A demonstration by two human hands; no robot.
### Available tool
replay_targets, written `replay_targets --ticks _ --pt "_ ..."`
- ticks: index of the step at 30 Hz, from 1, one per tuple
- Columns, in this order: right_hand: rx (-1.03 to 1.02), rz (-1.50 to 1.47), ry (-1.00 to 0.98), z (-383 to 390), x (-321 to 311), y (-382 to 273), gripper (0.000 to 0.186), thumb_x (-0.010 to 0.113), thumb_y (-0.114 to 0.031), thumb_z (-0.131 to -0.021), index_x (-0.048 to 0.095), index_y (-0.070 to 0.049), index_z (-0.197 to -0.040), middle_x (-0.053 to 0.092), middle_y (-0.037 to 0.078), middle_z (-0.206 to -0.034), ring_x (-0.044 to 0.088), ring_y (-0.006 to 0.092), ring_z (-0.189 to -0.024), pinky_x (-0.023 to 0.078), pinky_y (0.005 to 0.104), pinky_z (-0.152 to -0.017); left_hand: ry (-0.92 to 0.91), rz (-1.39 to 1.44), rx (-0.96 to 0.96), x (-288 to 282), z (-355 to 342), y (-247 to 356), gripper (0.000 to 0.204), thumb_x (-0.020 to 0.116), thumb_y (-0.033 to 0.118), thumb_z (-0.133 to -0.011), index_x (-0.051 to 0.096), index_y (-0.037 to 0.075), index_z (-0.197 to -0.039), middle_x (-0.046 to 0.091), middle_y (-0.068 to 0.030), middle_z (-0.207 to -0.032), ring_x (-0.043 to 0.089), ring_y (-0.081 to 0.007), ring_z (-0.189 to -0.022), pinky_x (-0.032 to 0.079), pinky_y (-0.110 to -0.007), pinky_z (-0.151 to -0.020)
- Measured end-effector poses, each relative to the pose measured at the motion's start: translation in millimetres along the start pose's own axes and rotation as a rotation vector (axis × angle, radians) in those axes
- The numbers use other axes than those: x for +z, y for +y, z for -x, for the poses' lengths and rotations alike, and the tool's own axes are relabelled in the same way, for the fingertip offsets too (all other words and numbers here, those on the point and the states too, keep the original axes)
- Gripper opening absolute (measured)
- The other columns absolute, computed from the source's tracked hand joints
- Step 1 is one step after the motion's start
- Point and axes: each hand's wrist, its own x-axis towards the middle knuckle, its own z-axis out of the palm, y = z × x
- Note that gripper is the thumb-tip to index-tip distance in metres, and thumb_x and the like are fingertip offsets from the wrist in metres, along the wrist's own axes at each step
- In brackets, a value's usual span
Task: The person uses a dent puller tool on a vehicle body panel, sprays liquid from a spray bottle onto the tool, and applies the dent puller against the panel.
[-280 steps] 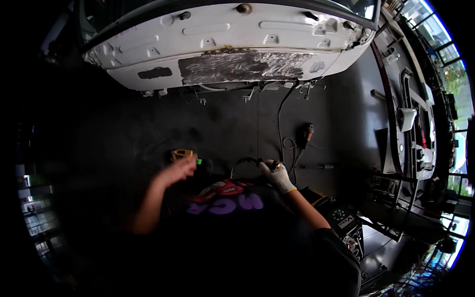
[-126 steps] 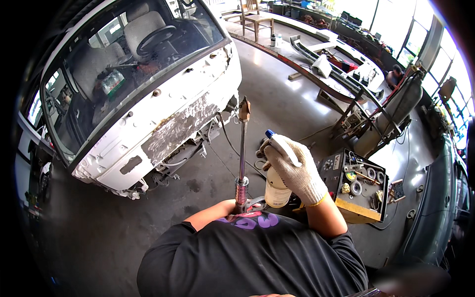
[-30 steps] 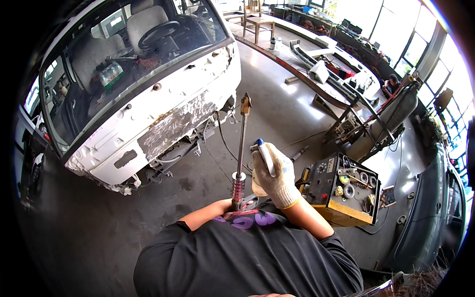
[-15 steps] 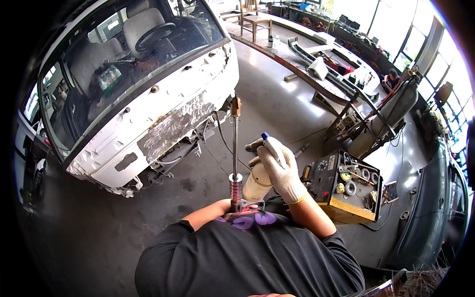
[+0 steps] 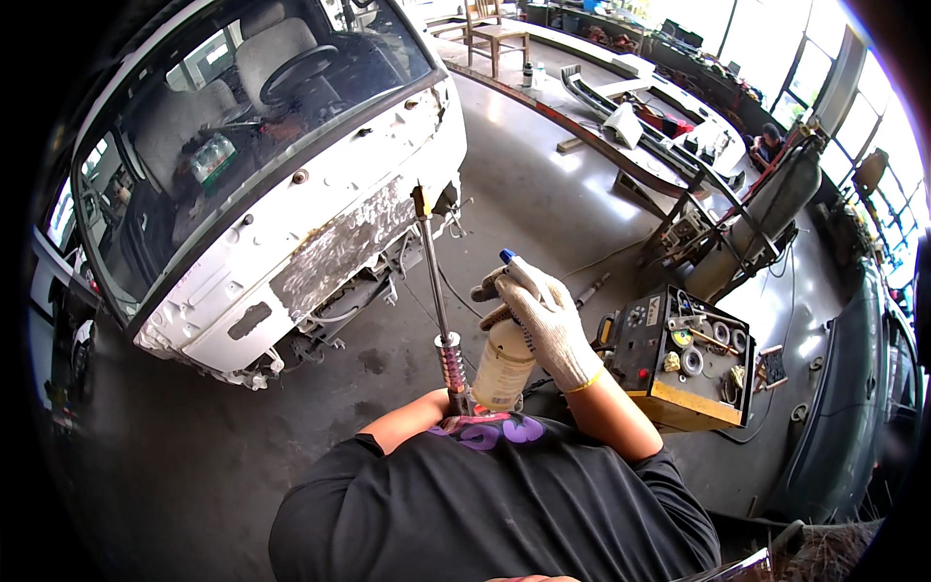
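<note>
In my gloved right hand (image 5: 548, 325) is a slim white marker pen (image 5: 527, 275) with a blue end, gripped between the fingers and pointing up. Just below that hand stands a white labelled container (image 5: 501, 369); I cannot tell what it rests on or whether the fingers touch it. A slide-hammer dent puller (image 5: 435, 276), with a long steel rod, brass-coloured tip and coiled section at its base, rises before my chest. My left forearm bends in behind its lower end, and my shirt hides the left hand. Ahead-left is a white van front (image 5: 320, 252) with a scraped grey patch.
A black and yellow machine (image 5: 669, 364), its top loaded with tape rolls and tools, sits at my right. Beyond it stand a gas cylinder (image 5: 776, 213) and a rack with bumper parts. A dark car panel (image 5: 824, 407) lies far right. Another person (image 5: 766, 145) sits in the background.
The dent puller has tilted left, its tip now overlapping the van's front in view. My right hand with the marker pen has shifted slightly left and up. More of the white container's label shows.
</note>
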Motion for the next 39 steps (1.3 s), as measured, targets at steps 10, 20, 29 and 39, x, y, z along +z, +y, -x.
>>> replay_targets --ticks 10,20,29,39 --pt "0.022 0.012 -0.018 4 2 2 0.021 0.063 -0.019 -0.108 0.069 -0.002 -0.118 0.075 0.005 -0.105 0.070 0.0102 -0.085 0.055 0.0276 -0.080 0.001 0.012 0.004 -4 0 -4 0.043 0.055 0.044 -0.112 0.065 0.012 -0.139 0.073 -0.0055 -0.124 0.072 -0.0250 -0.110 0.060 -0.048 -0.096" --pt "-0.006 0.026 -0.005 6 3 2 0.021 0.063 -0.020 -0.107 0.069 -0.002 -0.116 0.074 0.006 -0.104 0.070 0.0116 -0.087 0.056 0.0284 -0.080 -0.002 0.013 0.005 -4 -2 -5 0.042 0.056 0.044 -0.111 0.066 0.012 -0.138 0.073 -0.0054 -0.123 0.073 -0.0252 -0.108 0.060 -0.048 -0.095" --pt "-0.006 0.088 -0.020 9 -5 10 0.023 0.064 -0.019 -0.106 0.069 -0.001 -0.119 0.073 0.005 -0.104 0.069 0.0122 -0.086 0.057 0.0291 -0.078 0.023 0.050 0.050 -23 -6 -17 0.042 0.056 0.044 -0.111 0.066 0.013 -0.136 0.073 -0.0053 -0.122 0.073 -0.0254 -0.107 0.061 -0.048 -0.094" --pt "0.058 0.212 -0.013 21 -45 57 0.031 0.060 -0.013 -0.106 0.067 0.002 -0.132 0.071 0.008 -0.115 0.068 0.0150 -0.095 0.059 0.0326 -0.083 0.322 0.424 0.625 -143 0 -10 0.041 0.057 0.044 -0.111 0.067 0.013 -0.134 0.074 -0.0052 -0.120 0.073 -0.0257 -0.105 0.061 -0.048 -0.093"
